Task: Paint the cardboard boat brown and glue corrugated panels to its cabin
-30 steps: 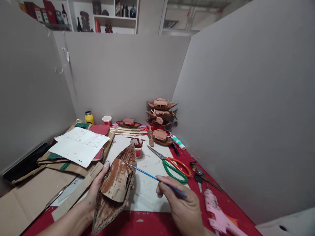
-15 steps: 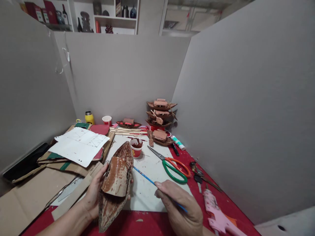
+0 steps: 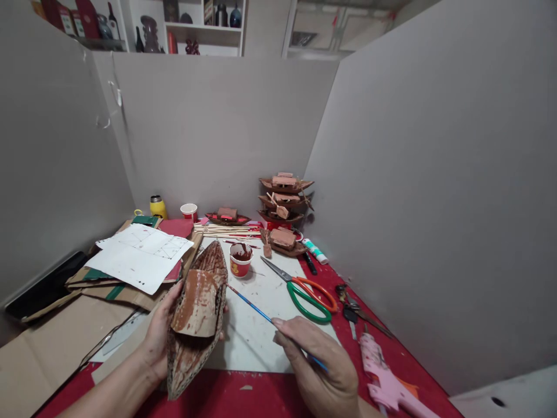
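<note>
1. The left hand (image 3: 159,342) grasps the boat (image 3: 180,363) at its left side, with fingertips showing past its right edge.
2. The boat is at the near centre-left, raised in front of the white sheet (image 3: 256,342) and tilted so that its upper side shows, one pointed end far, the other near.
3. Its arched roof (image 3: 195,305) is brown along the left and patchy tan toward the right; the hull inside is streaked reddish brown.
4. The right hand (image 3: 324,360), near and right of the boat, pinches the brush (image 3: 256,309) between thumb and fingers.
5. The brush points left and far, its tip at the boat's right edge; whether they touch, I cannot tell.
6. Just right of the boat's far end, the paint cup (image 3: 241,268) stands upright on the sheet, dark brown smeared inside.
7. Right of the paint cup lie the scissors (image 3: 311,297), handles toward the right; the pink glue gun (image 3: 383,377) is near right.
8. At the far side, beyond the sticks (image 3: 226,231), sits a small boat (image 3: 227,217), with stacked boats (image 3: 285,200) to its right.
9. Far left, a drawing (image 3: 143,261) lies on cardboard (image 3: 47,348).
</note>
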Motion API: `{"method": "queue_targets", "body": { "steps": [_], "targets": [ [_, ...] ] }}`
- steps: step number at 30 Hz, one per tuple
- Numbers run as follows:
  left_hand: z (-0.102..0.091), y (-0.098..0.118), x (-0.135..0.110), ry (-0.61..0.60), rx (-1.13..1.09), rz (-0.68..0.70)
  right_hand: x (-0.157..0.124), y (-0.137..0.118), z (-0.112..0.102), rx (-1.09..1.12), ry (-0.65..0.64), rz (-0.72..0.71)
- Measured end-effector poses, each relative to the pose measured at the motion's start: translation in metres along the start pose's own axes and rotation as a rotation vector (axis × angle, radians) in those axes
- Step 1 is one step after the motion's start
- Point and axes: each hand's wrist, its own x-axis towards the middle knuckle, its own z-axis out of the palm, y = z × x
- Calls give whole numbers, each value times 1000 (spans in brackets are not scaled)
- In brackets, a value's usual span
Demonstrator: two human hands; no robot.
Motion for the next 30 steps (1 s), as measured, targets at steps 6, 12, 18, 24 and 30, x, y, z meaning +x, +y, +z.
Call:
{"method": "queue_targets", "body": {
  "steps": [6,12,18,24,30],
  "targets": [
    [-1,-3,1,-48,38,11,-1,0,1,142,18,52],
    [-1,-5,1,-67,5,-42,1,0,4,308,-40,176],
    [0,0,1,-46,9,-100,-5,0,5,476,-99,295],
    [-1,-5,-1,-66,8,-152,3,15,9,616,77,698],
    [1,-3,-2,42,-17,-214,6,15,13,696,60,817]
  ]
}}
